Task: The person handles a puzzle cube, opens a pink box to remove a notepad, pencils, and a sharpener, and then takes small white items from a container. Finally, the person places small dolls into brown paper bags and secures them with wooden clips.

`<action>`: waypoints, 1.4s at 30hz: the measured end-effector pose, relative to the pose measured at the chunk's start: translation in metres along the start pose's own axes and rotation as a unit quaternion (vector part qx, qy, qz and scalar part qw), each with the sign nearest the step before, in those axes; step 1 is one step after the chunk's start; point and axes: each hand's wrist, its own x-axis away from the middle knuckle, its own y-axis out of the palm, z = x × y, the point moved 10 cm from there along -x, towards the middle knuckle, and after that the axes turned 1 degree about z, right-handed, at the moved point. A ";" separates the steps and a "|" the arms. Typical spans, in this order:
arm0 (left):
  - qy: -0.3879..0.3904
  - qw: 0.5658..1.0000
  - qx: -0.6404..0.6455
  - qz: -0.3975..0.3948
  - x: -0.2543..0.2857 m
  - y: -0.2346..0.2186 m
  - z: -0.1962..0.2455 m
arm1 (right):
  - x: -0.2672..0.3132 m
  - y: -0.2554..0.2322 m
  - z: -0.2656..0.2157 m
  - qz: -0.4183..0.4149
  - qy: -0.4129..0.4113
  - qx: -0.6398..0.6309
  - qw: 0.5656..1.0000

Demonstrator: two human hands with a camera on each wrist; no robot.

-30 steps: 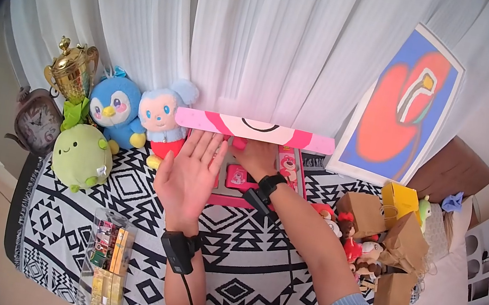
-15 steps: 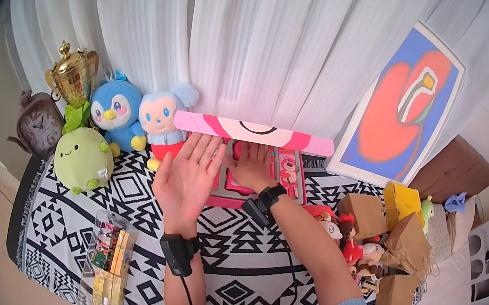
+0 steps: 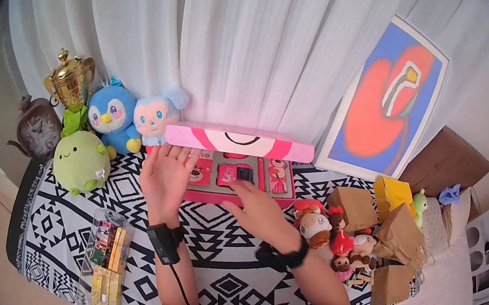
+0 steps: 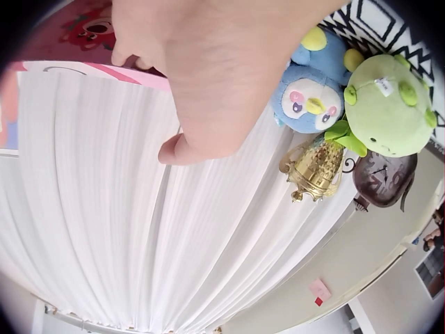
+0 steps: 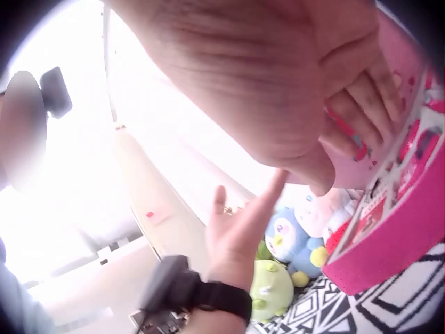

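Observation:
A pink gift box (image 3: pixel 236 200) sits on the patterned cloth, its lid (image 3: pixel 239 144) raised at the back. Inside, a grey insert holds a pink case (image 3: pixel 226 174) with a dark piece beside it, a red square item (image 3: pixel 200 175) at left and a bear-printed piece (image 3: pixel 277 174) at right. My left hand (image 3: pixel 165 183) is palm up at the box's left end, fingers straight near the lid's edge, holding nothing. Just in front of the box, my right hand (image 3: pixel 265 215) hovers palm down with loosely extended fingers and nothing in its grasp.
Plush toys, including a blue penguin (image 3: pixel 111 116) and a green round one (image 3: pixel 81 159), stand left of the box by a gold trophy (image 3: pixel 69 81) and clock (image 3: pixel 40 128). A clear case (image 3: pixel 107 259) lies front left. Dolls (image 3: pixel 313 227), paper bags (image 3: pixel 354 210) and a framed picture (image 3: pixel 389 99) are right.
My right hand has come out of the box toward me, uncovering the pink case and dark piece. The left hand keeps its palm-up pose. The head view has turned slightly right.

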 end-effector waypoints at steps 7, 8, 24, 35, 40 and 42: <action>-0.017 0.960 -0.233 0.154 0.007 -0.046 0.002 | 0.011 -0.084 -0.007 0.155 -0.076 0.102 0.980; -0.013 0.961 -0.232 0.152 0.007 -0.044 0.002 | 0.005 -0.075 0.004 0.156 -0.081 0.103 0.979; 0.270 0.466 -0.809 0.234 0.062 -0.076 0.054 | -0.011 -0.008 0.043 0.147 -0.152 0.148 0.966; 0.165 0.634 -0.719 0.232 0.064 -0.117 0.025 | -0.005 0.027 0.072 0.147 -0.119 0.079 0.979; 0.136 0.708 -0.643 0.260 0.064 -0.132 0.023 | 0.015 0.035 0.048 0.184 -0.131 0.192 0.955; 0.143 0.709 -0.648 0.240 0.061 -0.133 0.023 | 0.014 0.035 0.045 0.163 -0.104 0.203 0.960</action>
